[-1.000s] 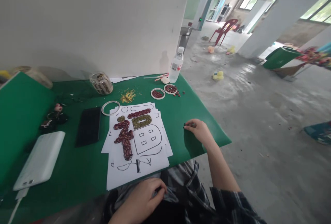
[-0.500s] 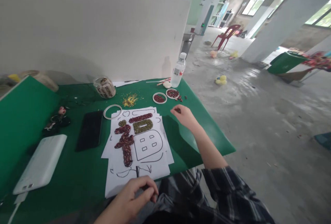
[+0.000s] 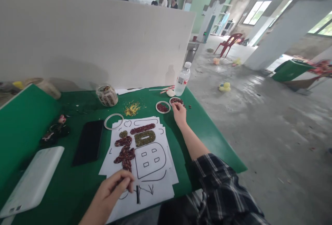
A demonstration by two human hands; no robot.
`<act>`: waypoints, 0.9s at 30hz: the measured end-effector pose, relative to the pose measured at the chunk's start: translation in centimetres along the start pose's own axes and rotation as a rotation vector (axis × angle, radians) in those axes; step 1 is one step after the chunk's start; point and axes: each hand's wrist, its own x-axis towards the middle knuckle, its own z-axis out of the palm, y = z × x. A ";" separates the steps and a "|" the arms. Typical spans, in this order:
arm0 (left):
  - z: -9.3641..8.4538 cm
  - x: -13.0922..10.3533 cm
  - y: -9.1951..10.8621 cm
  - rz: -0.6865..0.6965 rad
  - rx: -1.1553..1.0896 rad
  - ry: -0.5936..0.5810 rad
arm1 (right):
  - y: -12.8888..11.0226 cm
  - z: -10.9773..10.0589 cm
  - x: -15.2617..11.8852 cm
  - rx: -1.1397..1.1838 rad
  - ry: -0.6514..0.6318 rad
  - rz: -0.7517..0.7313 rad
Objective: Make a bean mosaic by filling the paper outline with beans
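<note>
My right hand [image 3: 179,115] reaches to a round lid of dark red beans [image 3: 176,100], fingertips pinched at its near rim; what they hold is hidden. Beside it is another lid with smaller red beans [image 3: 163,107]. My left hand [image 3: 115,187] hovers over the lower left of the paper sheets [image 3: 168,180], its fingers curled and their contents hidden. The top sheet carries a black outline drawing, partly filled: dark red beans [image 3: 125,154] at left, a small red bean bar [image 3: 142,128] above, and green beans [image 3: 141,142] in a box shape. The lower right outline is bare paper.
A bean jar [image 3: 107,96], yellow crumbs [image 3: 132,108], an empty ring [image 3: 114,121] and a water bottle [image 3: 182,79] stand around the sheets. A black phone [image 3: 88,143] and a white power bank [image 3: 33,180] lie left. The green table [image 3: 215,142] ends at right; a partition [image 3: 103,45] backs it.
My right hand has moved forward and left to the lid of dark red beans. My left hand has come from the table's front edge onto the sheet's lower left. The view has shifted slightly.
</note>
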 end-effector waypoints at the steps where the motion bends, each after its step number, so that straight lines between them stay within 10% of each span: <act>1: -0.7 0.7 0.3 0.026 0.015 0.053 | 0.1 -0.1 0.0 0.007 0.002 -0.001; 8: -6.5 8.6 2.8 0.118 0.404 0.306 | 0.1 0.2 -0.2 -0.006 -0.076 -0.033; 13: -6.8 13.6 0.8 0.231 0.756 0.642 | -0.1 0.1 -0.5 -0.047 -0.095 -0.069; 27: -5.6 14.5 -1.5 0.270 0.672 0.727 | -7.2 -2.5 -2.7 -0.101 -0.176 -0.347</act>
